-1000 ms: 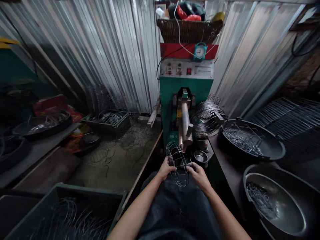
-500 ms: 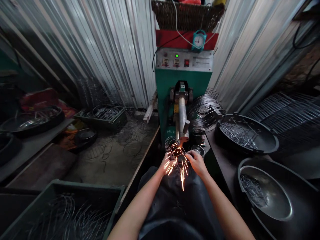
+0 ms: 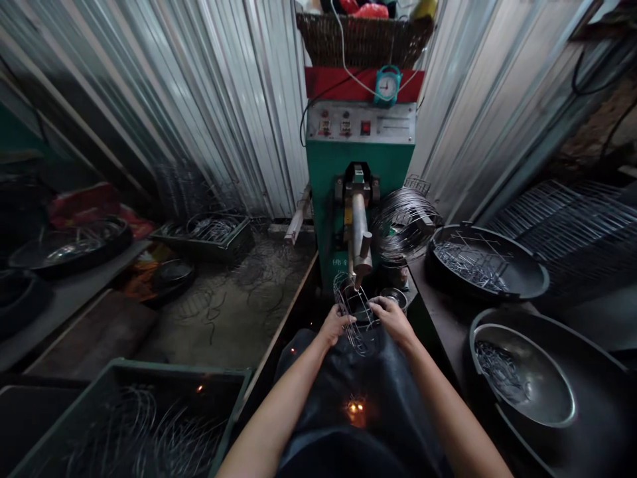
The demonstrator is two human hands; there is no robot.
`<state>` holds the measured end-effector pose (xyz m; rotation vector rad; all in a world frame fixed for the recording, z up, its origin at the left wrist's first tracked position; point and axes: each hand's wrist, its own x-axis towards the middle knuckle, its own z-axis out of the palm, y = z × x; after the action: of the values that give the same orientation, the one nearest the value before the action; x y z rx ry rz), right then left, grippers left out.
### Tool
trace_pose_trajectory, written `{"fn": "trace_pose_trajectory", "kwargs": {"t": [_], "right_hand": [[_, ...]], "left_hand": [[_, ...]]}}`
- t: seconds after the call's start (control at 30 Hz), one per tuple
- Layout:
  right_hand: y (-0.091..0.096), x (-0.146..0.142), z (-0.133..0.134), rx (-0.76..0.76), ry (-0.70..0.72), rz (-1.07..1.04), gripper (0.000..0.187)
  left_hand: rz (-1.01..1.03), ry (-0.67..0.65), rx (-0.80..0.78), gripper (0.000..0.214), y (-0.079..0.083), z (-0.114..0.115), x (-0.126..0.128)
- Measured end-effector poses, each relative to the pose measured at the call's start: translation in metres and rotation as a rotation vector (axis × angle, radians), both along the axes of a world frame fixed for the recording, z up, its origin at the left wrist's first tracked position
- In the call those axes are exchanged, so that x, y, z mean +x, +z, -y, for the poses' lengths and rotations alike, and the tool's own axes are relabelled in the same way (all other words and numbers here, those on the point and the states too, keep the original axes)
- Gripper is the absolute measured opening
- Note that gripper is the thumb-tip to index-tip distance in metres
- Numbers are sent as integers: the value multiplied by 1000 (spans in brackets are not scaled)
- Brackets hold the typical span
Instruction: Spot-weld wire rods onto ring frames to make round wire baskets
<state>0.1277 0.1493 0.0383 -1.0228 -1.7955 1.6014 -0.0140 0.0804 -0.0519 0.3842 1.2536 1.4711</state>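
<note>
A round wire cage (image 3: 354, 317) sits under the copper tip of a green welding machine (image 3: 359, 179). My left hand (image 3: 336, 325) grips the cage's left side with curled fingers. On the cage's right side, my right hand (image 3: 393, 318) is closed on the wires. A dark apron (image 3: 348, 398) covers my lap, and a few orange sparks glow on it near the middle.
A coil of wire rings (image 3: 405, 222) stands right of the machine arm. Two dark basins (image 3: 485, 262) (image 3: 527, 385) with wire pieces sit on the right bench. A green crate of wire hoops (image 3: 134, 425) lies at the lower left. A small metal bowl (image 3: 395, 295) rests beside the cage.
Half a second ago a burst of sparks flew from the cage at the machine tip; now only embers glow on the apron and in the crate. The machine's green lamp has gone out.
</note>
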Motion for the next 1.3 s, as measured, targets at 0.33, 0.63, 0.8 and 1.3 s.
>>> {"fn": "trace_pose_trajectory", "kwargs": {"t": [0.33, 0.63, 0.8, 1.3], "right_hand": [[2, -11, -9, 45, 2, 5, 24], [-7, 23, 20, -91, 63, -9, 26], [-7, 13, 17, -28, -21, -46, 25], [1, -24, -4, -1, -72, -51, 26]], "left_hand": [[30, 8, -67, 56, -9, -4, -5], [64, 65, -38, 45, -6, 7, 3], [141, 89, -79, 40, 1, 0, 3], [352, 29, -177, 23, 1, -17, -9]]}}
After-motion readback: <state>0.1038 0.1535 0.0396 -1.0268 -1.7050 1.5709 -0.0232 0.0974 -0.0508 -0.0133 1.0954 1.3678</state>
